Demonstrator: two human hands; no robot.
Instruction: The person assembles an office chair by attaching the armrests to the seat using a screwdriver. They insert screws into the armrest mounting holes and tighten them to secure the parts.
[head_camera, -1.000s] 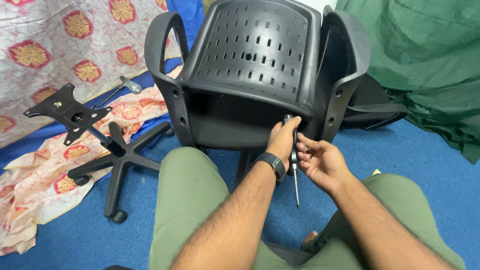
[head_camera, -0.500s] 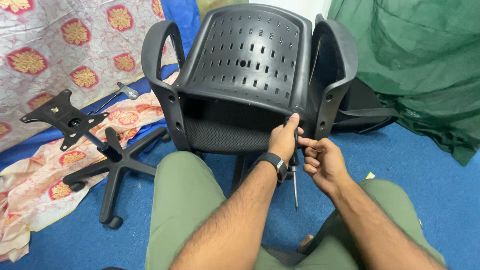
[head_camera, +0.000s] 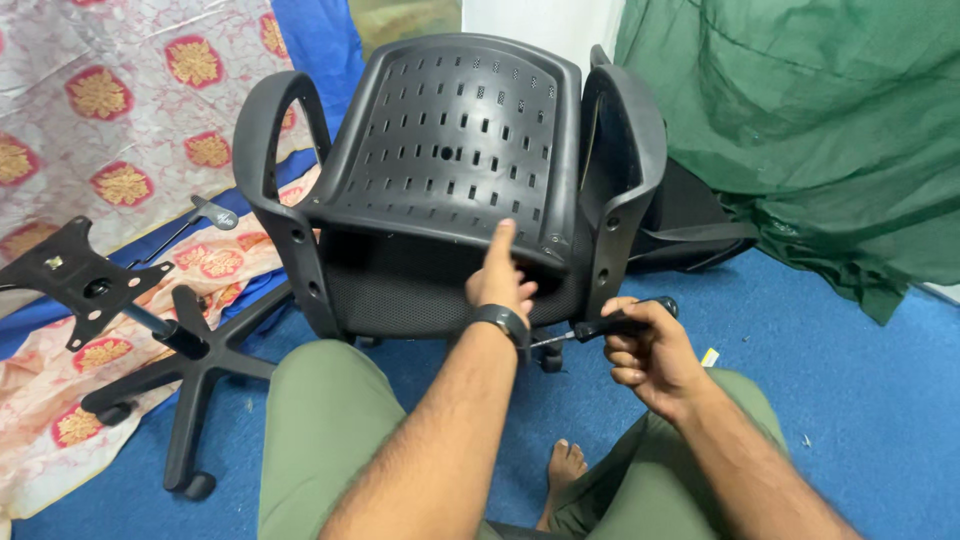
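Chair shell (head_camera: 450, 170) ahead, wheeled base (head_camera: 190, 360) left, cloth heap (head_camera: 820, 130) right.

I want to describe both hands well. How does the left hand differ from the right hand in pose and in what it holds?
The left hand holds nothing and points one finger up against the black chair shell; the right hand is closed around a screwdriver. The left hand is raised at the chair; the right hand is lower, apart from it. Both are bare.

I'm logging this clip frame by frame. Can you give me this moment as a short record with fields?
Left hand: left hand with one finger pointing up, touching the black chair shell
Right hand: right hand gripping a screwdriver
Nearby: wheeled chair base lying at left on the blue floor
Backdrop: green cloth, patterned sheet
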